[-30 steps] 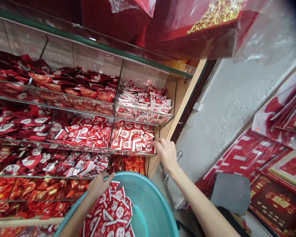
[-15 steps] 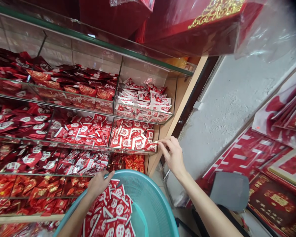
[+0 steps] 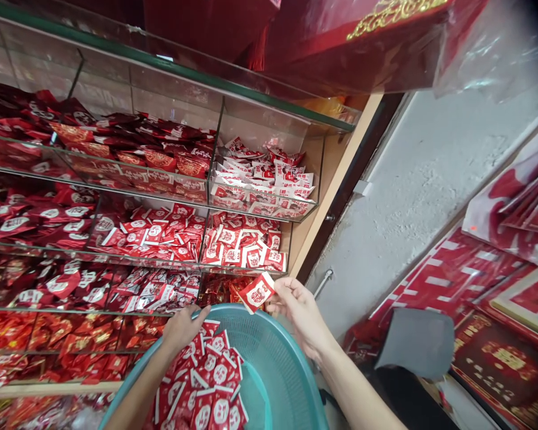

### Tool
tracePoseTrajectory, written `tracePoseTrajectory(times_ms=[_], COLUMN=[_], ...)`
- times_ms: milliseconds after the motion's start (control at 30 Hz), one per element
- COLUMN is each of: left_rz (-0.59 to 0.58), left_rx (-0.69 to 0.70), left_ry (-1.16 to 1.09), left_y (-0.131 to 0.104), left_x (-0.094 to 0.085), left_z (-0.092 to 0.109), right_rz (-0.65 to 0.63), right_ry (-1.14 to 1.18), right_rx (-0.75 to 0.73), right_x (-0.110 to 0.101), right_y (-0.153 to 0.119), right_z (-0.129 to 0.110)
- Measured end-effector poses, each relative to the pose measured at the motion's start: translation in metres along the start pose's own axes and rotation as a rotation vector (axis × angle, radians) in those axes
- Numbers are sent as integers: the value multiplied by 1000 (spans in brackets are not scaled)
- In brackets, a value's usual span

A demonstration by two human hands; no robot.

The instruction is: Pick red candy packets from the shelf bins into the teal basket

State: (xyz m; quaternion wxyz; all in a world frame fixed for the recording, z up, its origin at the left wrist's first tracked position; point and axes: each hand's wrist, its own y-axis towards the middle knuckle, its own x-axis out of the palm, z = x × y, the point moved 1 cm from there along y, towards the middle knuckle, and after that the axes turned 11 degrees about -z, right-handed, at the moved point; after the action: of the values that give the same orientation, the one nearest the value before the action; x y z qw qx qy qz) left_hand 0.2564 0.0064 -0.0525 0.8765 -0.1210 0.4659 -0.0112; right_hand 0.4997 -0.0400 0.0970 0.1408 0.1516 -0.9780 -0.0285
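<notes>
My right hand (image 3: 300, 310) pinches one small red packet with a white edge and white lettering (image 3: 256, 292) by its corner. It holds the packet above the far rim of a teal plastic basket (image 3: 291, 364). At the basket's far left rim, my left hand (image 3: 182, 327) is closed over the edge, its fingertips partly hidden. Many red-and-white packets (image 3: 219, 376) lie heaped in the basket's left part. Just above my right hand is a shelf compartment of red-and-cream packets (image 3: 242, 245), which look like the held one.
Glass-fronted shelves (image 3: 116, 260) full of red packets stretch to the left. Red boxes (image 3: 349, 60) in clear plastic overhang the top. To the right are a rough grey wall (image 3: 399, 191), a grey chair back (image 3: 416, 343) and red printed goods (image 3: 502, 358).
My right hand has come down and slightly left from the compartment's front corner, bringing out a packet. My left hand stays at the basket's rim.
</notes>
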Motion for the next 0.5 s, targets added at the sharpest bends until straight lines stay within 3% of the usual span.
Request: tracePoseTrajectory(times_ms=[267,500], left_rz=[-8,-8], left_rx=[12,12], left_ry=[12,10], left_y=[-4,-3], left_x=[-3,-2], left_z=[4,3], right_rz=[-16,55], right_ry=[27,317], right_rx=[32,123], right_x=[4,12], right_y=[-3,-11], right_z=[12,46])
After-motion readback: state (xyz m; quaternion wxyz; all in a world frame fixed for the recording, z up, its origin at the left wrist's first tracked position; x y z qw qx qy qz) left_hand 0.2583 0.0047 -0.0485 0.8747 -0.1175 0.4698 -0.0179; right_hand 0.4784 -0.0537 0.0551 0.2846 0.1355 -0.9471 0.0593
